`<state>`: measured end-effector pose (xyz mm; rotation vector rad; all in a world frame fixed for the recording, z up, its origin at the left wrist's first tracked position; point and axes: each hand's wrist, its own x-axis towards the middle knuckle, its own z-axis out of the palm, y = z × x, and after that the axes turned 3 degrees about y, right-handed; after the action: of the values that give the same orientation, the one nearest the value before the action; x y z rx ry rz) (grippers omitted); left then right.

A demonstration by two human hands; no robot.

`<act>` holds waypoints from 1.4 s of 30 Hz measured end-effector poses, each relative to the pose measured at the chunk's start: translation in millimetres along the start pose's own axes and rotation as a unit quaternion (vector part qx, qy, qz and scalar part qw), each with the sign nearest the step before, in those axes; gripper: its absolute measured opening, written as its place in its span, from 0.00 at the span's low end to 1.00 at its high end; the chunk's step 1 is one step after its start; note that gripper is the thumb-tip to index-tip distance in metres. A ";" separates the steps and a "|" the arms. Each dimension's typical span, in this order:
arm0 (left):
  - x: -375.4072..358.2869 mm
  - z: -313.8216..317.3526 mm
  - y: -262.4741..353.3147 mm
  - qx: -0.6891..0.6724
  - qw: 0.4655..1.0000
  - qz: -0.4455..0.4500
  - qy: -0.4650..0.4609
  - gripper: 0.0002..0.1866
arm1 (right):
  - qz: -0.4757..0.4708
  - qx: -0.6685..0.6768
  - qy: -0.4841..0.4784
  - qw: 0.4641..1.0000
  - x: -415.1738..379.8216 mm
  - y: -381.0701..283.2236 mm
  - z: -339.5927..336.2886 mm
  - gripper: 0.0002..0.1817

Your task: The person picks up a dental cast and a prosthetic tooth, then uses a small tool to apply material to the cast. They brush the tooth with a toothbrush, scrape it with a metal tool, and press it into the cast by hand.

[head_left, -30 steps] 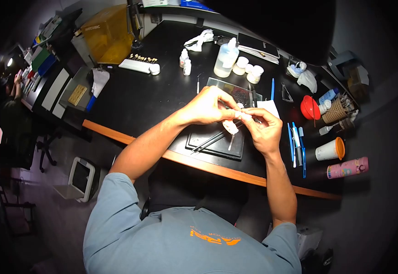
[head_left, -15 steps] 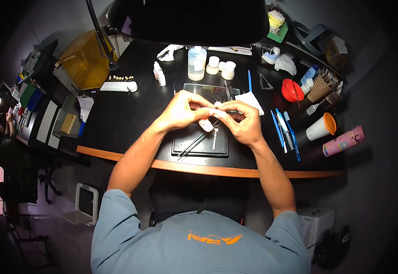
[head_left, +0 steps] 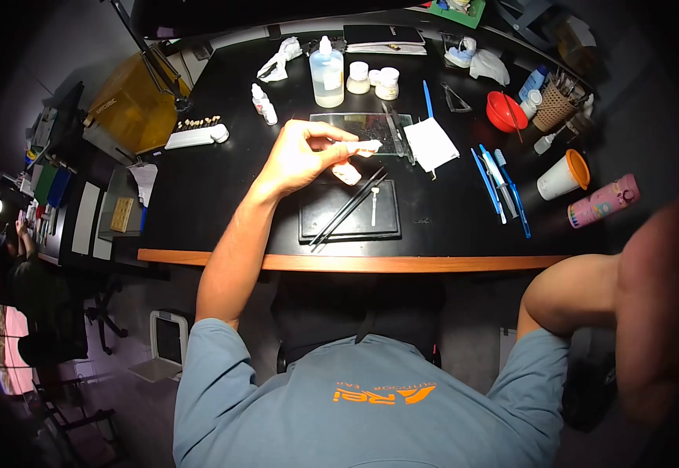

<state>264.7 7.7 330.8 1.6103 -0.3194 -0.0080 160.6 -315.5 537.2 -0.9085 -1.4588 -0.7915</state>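
Observation:
My left hand (head_left: pixel 312 156) is closed over the table, thumb and fingers pinching a small whitish piece (head_left: pixel 368 146) that sticks out to the right. Just beneath the fingers shows a pinkish-white lump (head_left: pixel 346 173), partly hidden by the hand. Black tweezers (head_left: pixel 347 209) lie slantwise across a low black block (head_left: pixel 388 214), beside a thin pale stick with a wider end (head_left: pixel 374 207). At the right, my bent arm is raised close to the camera and its forearm is blurred; my right hand is out of view.
Behind the left hand lies a glass plate (head_left: pixel 347 122) with dark tools over its right side. White paper (head_left: pixel 433 144), brushes (head_left: pixel 501 183), a red bowl (head_left: pixel 503 114), an orange-lidded cup (head_left: pixel 561 176) and a pink bottle (head_left: pixel 603 201) are to the right. A clear bottle (head_left: pixel 327 78) stands behind.
My right hand has left the whitish piece and gone out of view, its arm swinging right and up. My left hand keeps the piece. The view has shifted slightly.

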 end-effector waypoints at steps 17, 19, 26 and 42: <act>0.1 -0.9 -0.8 -0.020 1.000 -0.015 -0.002 0.12 | -0.053 -0.007 -0.035 0.998 2.6 -30.5 -3.0 0.08; 2.3 -1.9 -3.2 -0.025 1.000 -0.007 -0.002 0.12 | -0.060 -0.010 -0.040 0.997 1.9 -32.4 -0.3 0.09; 2.2 -2.8 -0.1 -0.004 1.000 -0.020 0.001 0.12 | -0.063 -0.011 -0.028 0.998 0.9 -31.2 4.5 0.10; -7.9 -9.9 12.6 -0.021 0.999 0.027 0.030 0.11 | -0.038 -0.067 0.041 0.996 -35.1 19.3 0.5 0.15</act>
<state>256.6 18.7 342.3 1.5572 -0.3141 0.0741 177.8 -309.2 501.6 -0.9149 -1.3878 -0.9827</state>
